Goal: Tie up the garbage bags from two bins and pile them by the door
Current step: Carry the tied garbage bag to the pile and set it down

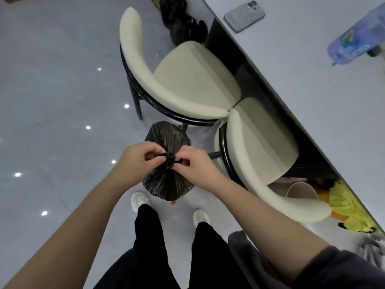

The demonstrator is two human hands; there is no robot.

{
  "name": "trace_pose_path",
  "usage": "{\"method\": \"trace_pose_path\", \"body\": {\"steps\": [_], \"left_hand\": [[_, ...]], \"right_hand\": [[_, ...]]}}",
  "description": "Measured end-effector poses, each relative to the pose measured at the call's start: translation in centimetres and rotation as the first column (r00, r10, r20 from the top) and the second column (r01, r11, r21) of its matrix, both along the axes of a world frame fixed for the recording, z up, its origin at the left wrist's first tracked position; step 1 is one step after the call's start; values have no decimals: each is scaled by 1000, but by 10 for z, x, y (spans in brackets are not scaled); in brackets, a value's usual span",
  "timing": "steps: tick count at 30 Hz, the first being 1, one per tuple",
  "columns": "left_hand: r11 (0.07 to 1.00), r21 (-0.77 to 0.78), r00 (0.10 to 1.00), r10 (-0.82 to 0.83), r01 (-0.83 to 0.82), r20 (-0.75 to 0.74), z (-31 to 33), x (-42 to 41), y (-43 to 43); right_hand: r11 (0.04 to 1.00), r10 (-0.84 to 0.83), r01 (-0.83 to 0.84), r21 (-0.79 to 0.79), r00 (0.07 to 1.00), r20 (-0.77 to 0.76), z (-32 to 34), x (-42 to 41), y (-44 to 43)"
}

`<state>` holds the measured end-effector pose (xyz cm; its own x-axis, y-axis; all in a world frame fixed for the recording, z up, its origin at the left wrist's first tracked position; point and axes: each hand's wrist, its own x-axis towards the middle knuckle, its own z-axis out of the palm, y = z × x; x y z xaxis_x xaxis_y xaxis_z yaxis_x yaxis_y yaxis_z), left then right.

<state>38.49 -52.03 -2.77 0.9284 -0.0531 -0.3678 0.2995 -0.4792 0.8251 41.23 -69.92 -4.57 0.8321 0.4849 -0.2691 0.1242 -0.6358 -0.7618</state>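
A full black garbage bag (166, 184) stands on the grey floor just in front of my feet. Its gathered top forms a knot (170, 159) at the centre. My left hand (140, 161) pinches one loose end of the bag on the knot's left side. My right hand (195, 163) pinches the other end on the right side. Both hands pull outward from the knot. A second black garbage bag (183, 21) lies on the floor at the top, beyond the chairs and beside the table.
Two cream chairs (187, 80) (264, 142) with black frames stand right of the bag, pushed against a long grey table (312, 80). A phone (244, 16) and a blue packet (354, 38) lie on it. A white bin (302, 190) and yellow cloth (348, 207) sit under the table. Open floor spreads left.
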Motion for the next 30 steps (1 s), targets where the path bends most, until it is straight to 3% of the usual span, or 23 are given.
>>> {"method": "trace_pose_path", "body": {"steps": [7,16,24,30], "left_hand": [[969,125,974,-221,213,47,-5,68,93],[917,256,945,-325,304,43,-7,172,176],[899,217,922,-387,380,-11,-4,264,264],[930,127,939,-341,345,-48,-9,339,332]], "right_hand": [[996,-85,85,14,996,7,-2,51,91],[985,-155,158,67,987,-46,-8,142,177],[983,-127,141,115,985,-116,-10,238,258],[987,-126,137,86,984,-123,-5,313,321]]}}
